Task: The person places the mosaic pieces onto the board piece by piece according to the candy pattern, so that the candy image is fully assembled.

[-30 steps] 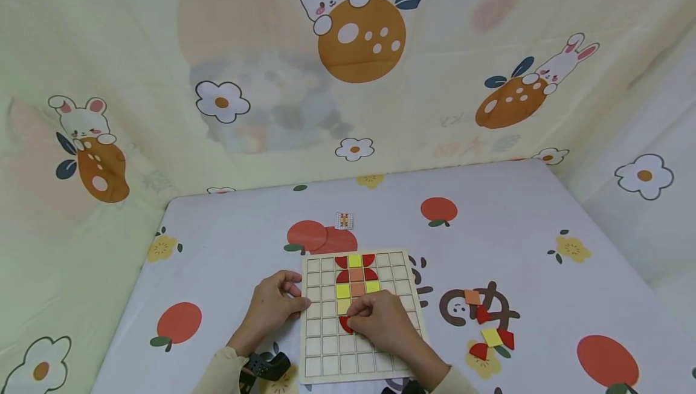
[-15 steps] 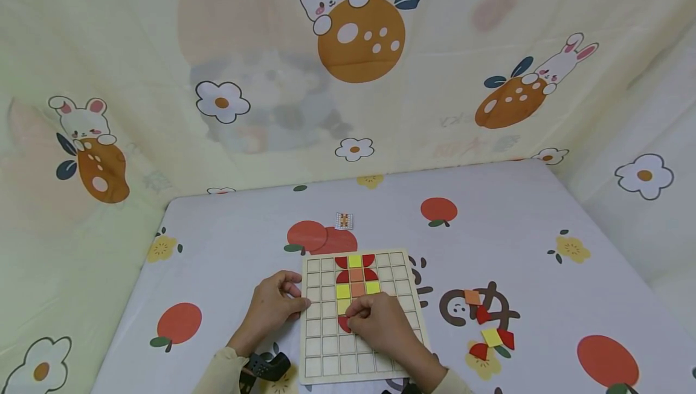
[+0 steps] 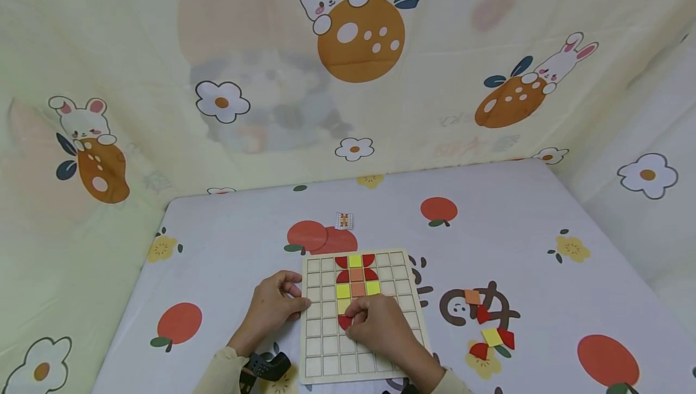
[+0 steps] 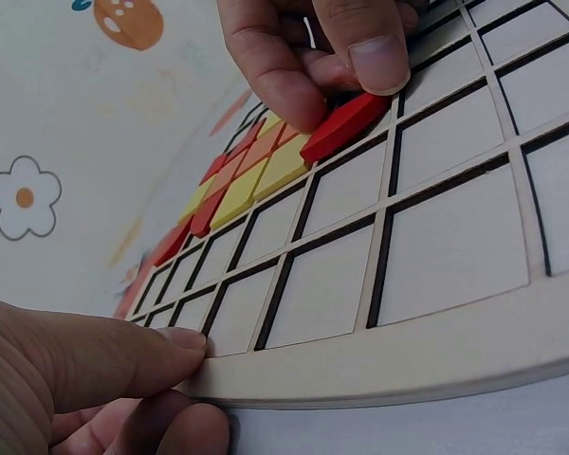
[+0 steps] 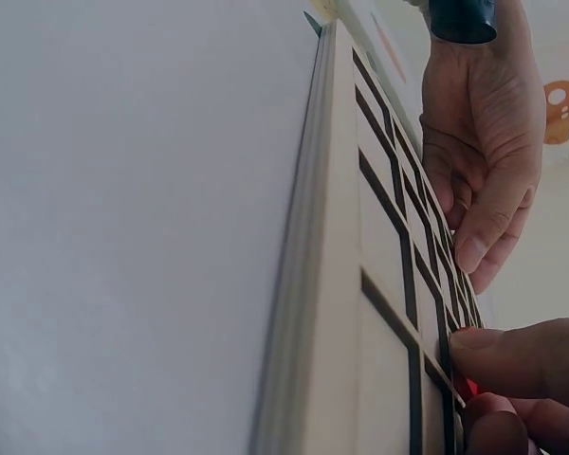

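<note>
A wooden grid board (image 3: 326, 361) lies on the table in front of me. My left hand (image 3: 274, 302) holds its left edge, with the thumb (image 4: 175, 349) on top of the rim and the fingers curled beside and below. In the left wrist view, my right hand (image 4: 313, 52) pinches a red rounded tile (image 4: 346, 128), tilted over a cell just below a yellow square tile (image 3: 344, 307). The head view shows the right hand covering part of the middle columns. Red, yellow and orange tiles fill several cells toward the top, including an orange square (image 3: 357, 289).
Loose tiles lie right of the board: an orange square (image 3: 472, 297), a yellow square (image 3: 492, 338) and red pieces such as one rounded tile (image 3: 478, 352). A small pattern card (image 3: 344, 220) sits beyond the board. Printed cloth covers the table and hangs behind it.
My right hand shifts very slightly at the same cell, and the red tile under its fingertips moves a little with it. The left hand stays at the board's edge.
</note>
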Tool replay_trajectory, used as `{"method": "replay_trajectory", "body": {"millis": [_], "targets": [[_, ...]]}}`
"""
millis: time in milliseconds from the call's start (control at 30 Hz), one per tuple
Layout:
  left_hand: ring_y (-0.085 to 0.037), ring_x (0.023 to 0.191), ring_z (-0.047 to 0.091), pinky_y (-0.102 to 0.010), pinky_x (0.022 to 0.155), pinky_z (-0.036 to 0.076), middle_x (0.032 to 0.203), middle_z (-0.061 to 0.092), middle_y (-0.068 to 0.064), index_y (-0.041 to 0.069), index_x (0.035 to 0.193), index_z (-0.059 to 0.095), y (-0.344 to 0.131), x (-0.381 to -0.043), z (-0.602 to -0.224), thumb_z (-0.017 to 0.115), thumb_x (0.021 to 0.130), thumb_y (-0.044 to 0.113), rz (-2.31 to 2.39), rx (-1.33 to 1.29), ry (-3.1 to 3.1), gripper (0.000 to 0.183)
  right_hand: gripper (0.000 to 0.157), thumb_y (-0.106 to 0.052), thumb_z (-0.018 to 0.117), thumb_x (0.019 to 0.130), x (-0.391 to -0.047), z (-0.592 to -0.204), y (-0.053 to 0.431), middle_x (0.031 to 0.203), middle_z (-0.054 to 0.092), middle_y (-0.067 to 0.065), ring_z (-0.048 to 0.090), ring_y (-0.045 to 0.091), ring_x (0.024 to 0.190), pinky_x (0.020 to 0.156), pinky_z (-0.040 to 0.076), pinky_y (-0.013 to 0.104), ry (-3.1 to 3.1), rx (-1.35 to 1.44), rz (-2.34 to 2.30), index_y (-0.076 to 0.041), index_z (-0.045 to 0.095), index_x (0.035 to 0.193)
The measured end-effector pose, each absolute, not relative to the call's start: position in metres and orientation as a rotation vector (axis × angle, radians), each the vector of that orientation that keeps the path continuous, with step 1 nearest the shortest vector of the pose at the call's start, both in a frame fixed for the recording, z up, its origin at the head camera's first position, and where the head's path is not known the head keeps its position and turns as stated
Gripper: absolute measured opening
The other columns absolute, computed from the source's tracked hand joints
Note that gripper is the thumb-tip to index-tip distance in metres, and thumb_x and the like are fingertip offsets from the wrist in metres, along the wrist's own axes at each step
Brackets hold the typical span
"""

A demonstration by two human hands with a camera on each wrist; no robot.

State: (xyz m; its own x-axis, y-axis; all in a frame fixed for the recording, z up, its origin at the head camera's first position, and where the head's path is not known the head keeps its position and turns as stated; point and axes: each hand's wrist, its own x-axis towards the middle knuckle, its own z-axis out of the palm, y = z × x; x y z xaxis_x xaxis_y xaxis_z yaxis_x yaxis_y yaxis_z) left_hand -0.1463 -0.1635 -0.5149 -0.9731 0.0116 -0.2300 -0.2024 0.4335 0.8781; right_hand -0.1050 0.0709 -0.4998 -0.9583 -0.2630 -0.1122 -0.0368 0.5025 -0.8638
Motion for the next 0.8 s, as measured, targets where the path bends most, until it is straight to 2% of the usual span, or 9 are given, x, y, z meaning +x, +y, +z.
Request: {"method": "replay_trajectory", "body": {"millis": [467,800], "targets": [[-0.015,0.062,0.062,-0.027,0.054,0.057,0.087,0.063,-0.008,-0.002,0.120,0.065,-0.1649,-0.1452,-0.5140,0.084,0.081,-0.001,1.585,-0.109,2.480,0.044,0.018,0.005,0.071,0.075,-0.1048,-0.4992,0.0717,0.063,0.057,-0.008,0.051,0.005,0.057,0.050,0.041,0.021,2.574,-0.313,-1.401,-0.008,0.077,0.087],[-0.016,0.063,0.063,-0.028,0.055,0.058,0.087,0.063,-0.007,-0.001,0.120,0.066,-0.1643,-0.1462,-0.5153,0.083,0.081,-0.002,1.581,-0.144,2.477,0.043,0.018,0.004,0.078,0.074,-0.1038,-0.4991,0.0717,0.062,0.056,-0.009,0.050,0.004,0.059,0.050,0.042,0.021,2.606,-0.339,-1.387,-0.009,0.077,0.086]]}}
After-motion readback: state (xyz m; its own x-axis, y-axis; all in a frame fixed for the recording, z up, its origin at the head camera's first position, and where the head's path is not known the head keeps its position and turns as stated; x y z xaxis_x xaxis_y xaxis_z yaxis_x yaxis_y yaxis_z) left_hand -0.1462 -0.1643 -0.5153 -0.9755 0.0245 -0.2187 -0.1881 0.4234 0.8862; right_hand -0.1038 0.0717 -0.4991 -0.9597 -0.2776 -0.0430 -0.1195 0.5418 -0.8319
